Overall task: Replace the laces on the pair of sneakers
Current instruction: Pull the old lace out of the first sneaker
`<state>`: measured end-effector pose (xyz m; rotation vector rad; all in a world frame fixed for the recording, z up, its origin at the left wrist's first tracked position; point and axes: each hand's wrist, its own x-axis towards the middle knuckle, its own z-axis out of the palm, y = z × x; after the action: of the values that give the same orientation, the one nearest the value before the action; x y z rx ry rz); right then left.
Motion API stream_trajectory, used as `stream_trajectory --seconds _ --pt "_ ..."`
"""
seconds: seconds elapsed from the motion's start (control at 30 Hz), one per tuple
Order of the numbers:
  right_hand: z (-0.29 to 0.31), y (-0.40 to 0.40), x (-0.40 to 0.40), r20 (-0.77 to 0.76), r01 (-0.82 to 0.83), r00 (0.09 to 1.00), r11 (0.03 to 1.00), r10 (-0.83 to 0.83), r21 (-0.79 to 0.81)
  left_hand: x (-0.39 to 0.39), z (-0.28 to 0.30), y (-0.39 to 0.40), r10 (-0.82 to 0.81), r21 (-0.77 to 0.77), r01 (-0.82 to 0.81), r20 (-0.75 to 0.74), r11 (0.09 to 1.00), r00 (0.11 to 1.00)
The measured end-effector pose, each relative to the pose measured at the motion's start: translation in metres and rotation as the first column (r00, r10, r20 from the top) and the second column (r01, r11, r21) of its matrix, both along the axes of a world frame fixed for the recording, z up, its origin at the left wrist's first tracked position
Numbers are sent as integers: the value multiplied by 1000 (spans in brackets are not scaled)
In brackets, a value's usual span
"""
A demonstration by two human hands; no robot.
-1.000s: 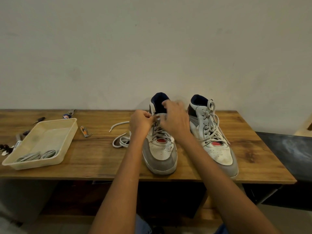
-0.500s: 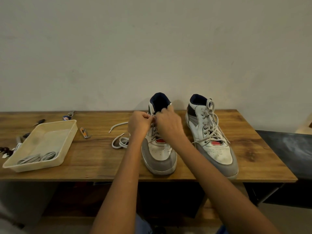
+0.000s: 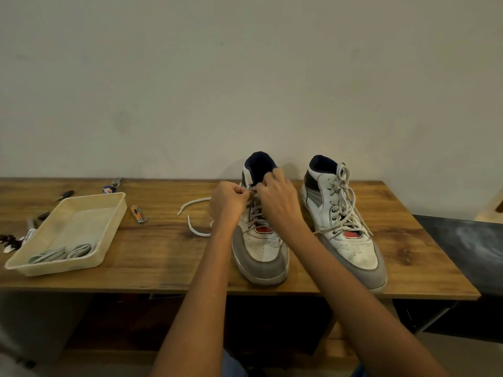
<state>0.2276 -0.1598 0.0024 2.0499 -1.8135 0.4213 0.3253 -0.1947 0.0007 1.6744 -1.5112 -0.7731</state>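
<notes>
Since a second ago the right hand [image 3: 277, 198] has dropped from the tongue of the left shoe [image 3: 258, 238] and drawn in toward the left hand [image 3: 228, 201], so the two now meet over the upper eyelets. The loose lace [image 3: 194, 219] lying on the table [image 3: 163, 257] has changed too: the doubled coil beside the shoe has thinned to a single open loop, with one end trailing off toward the back-left. The shoes and the tray [image 3: 70, 232] sit where they were.

Both hands are curled, fingertips brought together at the top of the lacing — the left pinches the lace near the upper eyelet on its side, thumb against forefinger. The right hand's fingers are bent over the same spot and seem to pinch the lace or the eyelet edge; its back hides the tips, so I cannot tell exactly what they hold.

The left shoe stands toe toward the camera, partly laced, under the hands. The right shoe [image 3: 343, 227] stands just beside it, fully laced with loose ends draped down its side. Bundled laces [image 3: 62, 253] lie in the tray's near corner — well to the left. A nail clipper [image 3: 138, 213] lies beside the tray.
</notes>
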Motion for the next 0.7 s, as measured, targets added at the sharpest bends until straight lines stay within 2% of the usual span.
stream_trajectory --seconds 0.07,0.1,0.13,0.2,0.27,0.3,0.33,0.4,0.47,0.53,0.6,0.67,0.7 --pt "-6 -2 4 -73 13 997 999 -9 48 1 0 1 4 0 -4 7 1000 1000" --pt "-9 -3 3 -64 1 998 1000 0 17 1 0 2 11 -3 -11 8 1000 1000" --pt "-9 -3 2 4 -3 1000 998 3 -62 2 0 3 19 -7 -19 9 1000 1000" --pt "1 0 -6 287 115 957 959 -38 -259 3 1 5 29 -12 -29 8 999 1000" --pt "15 0 -19 534 256 844 910 -46 -326 3 1 5 27 -7 -27 12 1000 1000" --pt "19 1 -21 565 271 824 903 -39 -333 3 1 4 19 -4 -19 14 1000 1000" --pt "20 0 -19 520 254 853 903 -41 -346 2 1 4 8 -1 -8 10 1000 1000" --pt "17 0 -8 266 135 963 937 -47 -323 1 1 3 -5 7 5 5 1000 1000" --pt "6 0 7 19 14 1000 996 -12 -88 0 1 3 -2 2 2 7 1000 1000" --pt "-2 -1 11 -37 19 999 997 -16 74 0 0 4 1 -16 -1 -16 1000 1000" --pt "2 -2 4 12 32 999 998 -33 56 2 0 4 11 -21 -11 -35 1000 999" --pt "12 -3 -9 257 58 966 995 -34 -86 4 1 4 23 -17 -24 -44 1000 999" --pt "20 -1 -16 403 129 914 975 -46 -182 5 1 4 22 -13 -22 -35 1000 999"
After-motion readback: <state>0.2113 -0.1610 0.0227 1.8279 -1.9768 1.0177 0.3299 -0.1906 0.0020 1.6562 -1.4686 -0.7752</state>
